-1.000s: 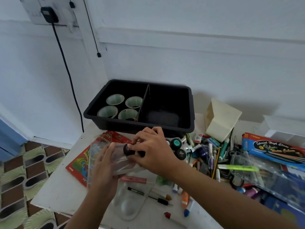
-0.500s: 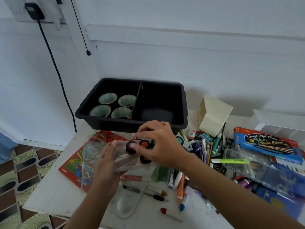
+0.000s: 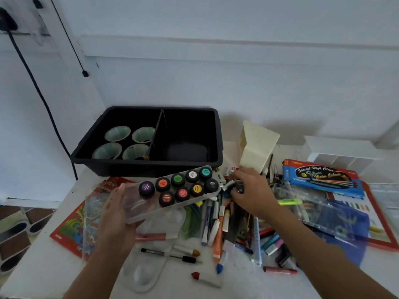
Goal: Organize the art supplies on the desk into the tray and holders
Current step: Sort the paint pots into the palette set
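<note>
Fingers (image 3: 114,197) of the left hand (image 3: 117,216) lie extended beneath the near end of a long clear plastic case (image 3: 138,205) and carry it, tilted, above the front-left part of the white tabletop (image 3: 54,266). Whether the thumb clamps the case edge cannot be told. Fingers of the right hand (image 3: 252,193) are curled round a small dark object (image 3: 238,187), too blurred to name, near the middle of the tabletop.

- **Destination.** A black rectangular plastic tray (image 3: 151,167) stands at the back-left corner. A divider splits it, and four pale green cups (image 3: 117,133) stand in its left compartment.
- **Source.** A loose heap of pens, markers and paint tubes (image 3: 218,223) spreads from the centre toward the right edge.
- **Load.** Nine round black-lidded paint pots (image 3: 182,194) fill the far end of the case in two rows. The near end shows open space.

The step in hand is judged to be refilling the case. If the dark object is another pot, it belongs in the open near end. To do this well:

1. Level the case first, since the tilt could let seated pots slide.
2. Lower the piece straight down beside the purple-lidded pot.
3. Keep the supporting palm under the loaded far half, where the weight sits.
</note>
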Motion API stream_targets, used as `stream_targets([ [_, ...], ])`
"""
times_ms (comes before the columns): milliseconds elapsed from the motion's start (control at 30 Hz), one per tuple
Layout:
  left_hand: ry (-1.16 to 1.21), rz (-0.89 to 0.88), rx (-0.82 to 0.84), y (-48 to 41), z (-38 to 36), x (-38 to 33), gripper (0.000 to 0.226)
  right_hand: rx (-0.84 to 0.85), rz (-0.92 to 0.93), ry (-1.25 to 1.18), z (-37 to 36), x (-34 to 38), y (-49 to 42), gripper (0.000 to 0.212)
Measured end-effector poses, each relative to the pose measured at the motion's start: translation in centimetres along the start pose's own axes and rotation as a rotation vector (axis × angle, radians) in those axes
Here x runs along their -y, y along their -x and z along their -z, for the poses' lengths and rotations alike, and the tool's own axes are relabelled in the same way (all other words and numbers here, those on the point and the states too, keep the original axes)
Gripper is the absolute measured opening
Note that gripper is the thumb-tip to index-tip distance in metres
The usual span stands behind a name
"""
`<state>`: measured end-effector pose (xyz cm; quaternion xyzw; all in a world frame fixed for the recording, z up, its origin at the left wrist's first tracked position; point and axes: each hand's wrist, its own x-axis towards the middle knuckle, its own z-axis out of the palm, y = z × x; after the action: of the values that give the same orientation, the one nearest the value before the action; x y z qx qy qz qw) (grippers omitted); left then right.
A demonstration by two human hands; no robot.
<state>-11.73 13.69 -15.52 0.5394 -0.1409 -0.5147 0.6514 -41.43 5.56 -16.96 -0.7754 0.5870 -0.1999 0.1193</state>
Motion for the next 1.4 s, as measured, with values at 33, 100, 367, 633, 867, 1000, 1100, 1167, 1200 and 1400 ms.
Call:
stream_targets([
  [33,0.007,-0.003,-0.01,0.0,-0.1,-0.1,0.046,0.069,0.02,0.081,-0.1,-0.2,0.3,0.037],
  [100,0.011,-0.003,-0.008,0.0,-0.2,-0.1,0.046,0.151,0.068,0.212,-0.3,-0.7,0.6,0.042],
  [367,-0.003,-0.022,0.003,0.5,0.1,0.4,0.045,-0.025,0.128,0.182,-1.3,-2.0,1.9,0.037],
  [633,-0.05,-0.06,0.006,1.6,0.5,0.4,0.04,-0.24,0.18,-0.491,0.4,3.6,4.2,0.029],
  [867,0.051,-0.053,-0.077,1.6,1.9,0.7,0.052,-0.148,0.438,-0.549,0.2,8.6,3.1,0.023],
  [1000,0.0,-0.082,-0.08,2.3,2.7,0.2,0.043,-0.033,0.605,-0.614,-0.1,12.7,2.0,0.023],
  [1100,-0.034,-0.116,-0.072,2.7,3.6,-0.2,0.04,0.033,0.772,-0.564,-1.4,15.8,1.4,0.022],
  [1167,-0.06,-0.144,-0.035,2.9,4.3,-0.5,0.029,0.009,0.855,-0.462,-3.0,17.1,0.8,0.021],
  [1200,-0.059,-0.149,-0.017,2.9,4.6,-0.7,0.029,-0.006,0.873,-0.417,-3.8,17.5,0.5,0.02],
  [1400,-0.082,-0.171,-0.103,1.7,6.9,-1.7,0.027,-0.086,0.921,-0.341,-6.6,19.3,-0.9,0.014],
])
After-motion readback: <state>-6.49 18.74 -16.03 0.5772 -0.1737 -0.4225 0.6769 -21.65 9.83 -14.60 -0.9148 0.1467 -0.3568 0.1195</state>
